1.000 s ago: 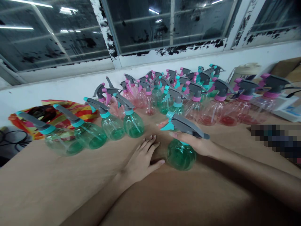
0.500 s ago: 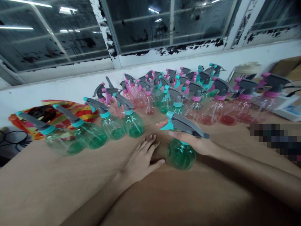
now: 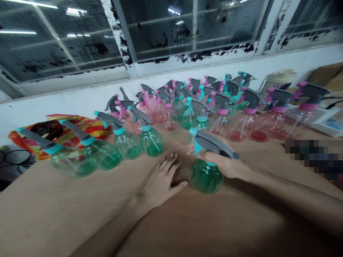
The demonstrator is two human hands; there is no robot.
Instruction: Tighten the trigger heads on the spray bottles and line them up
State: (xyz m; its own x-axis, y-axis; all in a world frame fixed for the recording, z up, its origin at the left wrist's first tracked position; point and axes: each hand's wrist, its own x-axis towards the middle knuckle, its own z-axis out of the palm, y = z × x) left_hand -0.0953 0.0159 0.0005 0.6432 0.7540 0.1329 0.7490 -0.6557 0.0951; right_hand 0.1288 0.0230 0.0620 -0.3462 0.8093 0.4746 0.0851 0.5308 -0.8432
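Note:
A green spray bottle (image 3: 207, 176) with a turquoise collar and a grey spray head stands upright on the table, close in front of me. My right hand (image 3: 227, 162) is closed around its neck under the spray head, fingers at the turquoise trigger. Just left of that bottle, my left hand (image 3: 163, 182) lies flat on the tabletop (image 3: 80, 207), its fingers stretched and holding nothing. Beyond my left hand stands another green spray bottle (image 3: 152, 141), with several more green ones in a row to its left.
Several pink spray bottles (image 3: 259, 132) stand in a row at the right, with a crowd of pink and green ones behind. A red and yellow bag (image 3: 99, 128) lies at the left. Against the back wall sits a pale tub (image 3: 281, 78), under the windows.
The fingers of my right hand have curled in and pulled the trigger closer to the bottle's neck. My left hand has stayed in place.

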